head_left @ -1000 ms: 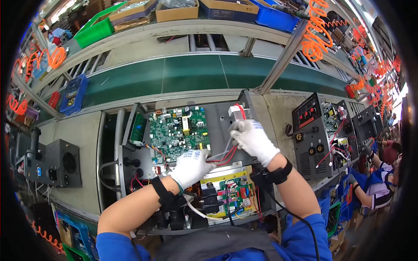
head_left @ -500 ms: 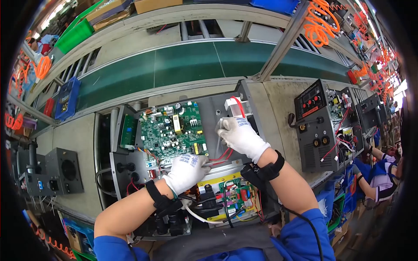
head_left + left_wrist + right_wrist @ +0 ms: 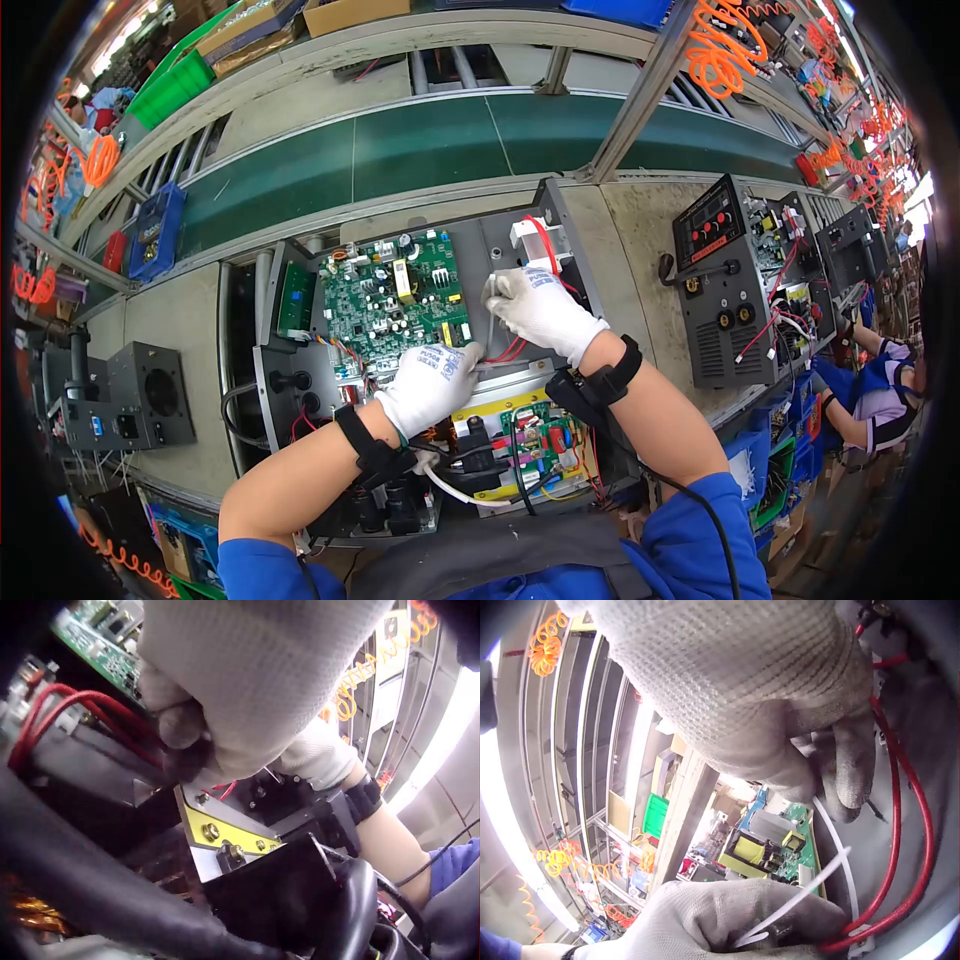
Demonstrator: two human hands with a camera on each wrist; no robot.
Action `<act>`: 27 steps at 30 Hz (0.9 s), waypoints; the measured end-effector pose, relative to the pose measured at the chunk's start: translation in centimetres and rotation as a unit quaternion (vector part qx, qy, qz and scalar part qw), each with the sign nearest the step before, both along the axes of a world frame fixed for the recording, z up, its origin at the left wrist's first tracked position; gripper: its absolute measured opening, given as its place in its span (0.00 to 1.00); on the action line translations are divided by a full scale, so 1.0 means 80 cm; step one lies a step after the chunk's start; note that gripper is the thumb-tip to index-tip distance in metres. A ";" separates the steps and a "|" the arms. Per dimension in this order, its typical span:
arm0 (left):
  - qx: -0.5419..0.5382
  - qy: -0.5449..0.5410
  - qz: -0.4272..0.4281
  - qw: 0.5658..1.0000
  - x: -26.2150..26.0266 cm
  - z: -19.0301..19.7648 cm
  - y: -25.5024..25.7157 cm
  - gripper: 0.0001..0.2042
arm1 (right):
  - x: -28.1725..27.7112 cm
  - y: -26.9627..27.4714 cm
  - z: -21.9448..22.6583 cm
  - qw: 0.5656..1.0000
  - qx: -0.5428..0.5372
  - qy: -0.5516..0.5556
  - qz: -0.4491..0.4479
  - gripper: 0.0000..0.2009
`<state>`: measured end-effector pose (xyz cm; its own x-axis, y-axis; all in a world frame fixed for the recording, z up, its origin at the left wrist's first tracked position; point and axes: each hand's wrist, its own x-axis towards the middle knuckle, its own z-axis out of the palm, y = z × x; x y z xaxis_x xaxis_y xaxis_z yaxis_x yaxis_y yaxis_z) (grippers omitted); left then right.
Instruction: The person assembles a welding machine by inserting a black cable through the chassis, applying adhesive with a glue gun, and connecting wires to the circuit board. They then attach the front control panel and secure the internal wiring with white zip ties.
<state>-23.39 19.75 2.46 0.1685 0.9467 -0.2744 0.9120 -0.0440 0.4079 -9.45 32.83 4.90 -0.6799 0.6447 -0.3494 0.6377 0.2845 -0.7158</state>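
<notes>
Both hands wear white knit gloves and work inside an open metal chassis. My left hand pinches a pair of red wires beside the green circuit board. A white plastic cable tie runs from those wires up to my right hand, whose curled fingers pinch it. In the right wrist view another white strip crosses in front of the left hand's fingers. The left wrist view shows the left fingertips on the red wires, partly hidden by the glove.
A white block with red wires stands at the chassis's right side. Nearest the body are a yellow-edged heatsink and a smaller board. Other machines stand left and right. A green conveyor belt runs behind.
My right hand has shifted left and slightly away from the white block, still pinching the tie. The left hand stays at the red wires. The head view has tilted slightly.
</notes>
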 end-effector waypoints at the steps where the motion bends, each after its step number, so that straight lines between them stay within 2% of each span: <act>1: 0.000 -0.010 0.005 1.000 -0.001 -0.001 0.000 0.14 | 0.000 -0.001 0.000 1.000 0.000 0.001 -0.002 0.06; 3: -0.002 -0.010 -0.008 1.000 -0.005 0.006 0.000 0.15 | 0.001 -0.001 -0.001 1.000 -0.007 0.003 0.023 0.06; 7: -0.021 0.017 -0.006 1.000 -0.003 0.026 0.006 0.17 | 0.000 0.000 -0.001 0.999 0.035 0.013 -0.014 0.08; 9: -0.009 0.019 -0.031 0.999 -0.002 0.019 0.005 0.17 | 0.001 -0.001 0.000 0.998 0.053 0.012 -0.014 0.08; 11: 0.039 0.026 -0.071 0.996 0.002 0.014 0.005 0.10 | 0.001 -0.003 0.007 0.999 0.040 0.009 -0.023 0.08; 16: 0.011 0.077 -0.069 0.995 0.008 0.007 0.009 0.08 | 0.003 0.000 0.011 1.000 0.009 0.022 -0.021 0.07; 18: -0.006 0.018 -0.042 0.999 0.005 0.012 0.012 0.15 | 0.003 0.005 0.001 1.000 0.026 0.012 -0.002 0.07; 19: -0.008 0.018 -0.044 0.999 0.003 0.013 0.012 0.15 | 0.004 0.006 -0.002 1.000 0.024 0.012 -0.004 0.07; 21: -0.023 -0.066 0.023 0.997 -0.002 0.014 0.010 0.14 | 0.004 0.005 -0.007 0.997 0.067 0.040 -0.009 0.07; 25: -0.018 -0.042 0.025 0.999 -0.004 0.005 0.011 0.14 | 0.002 0.004 -0.007 0.999 0.044 0.029 0.012 0.07; 27: -0.011 -0.047 0.017 0.999 -0.003 0.008 0.009 0.14 | 0.001 0.003 -0.008 0.996 0.072 0.000 0.051 0.07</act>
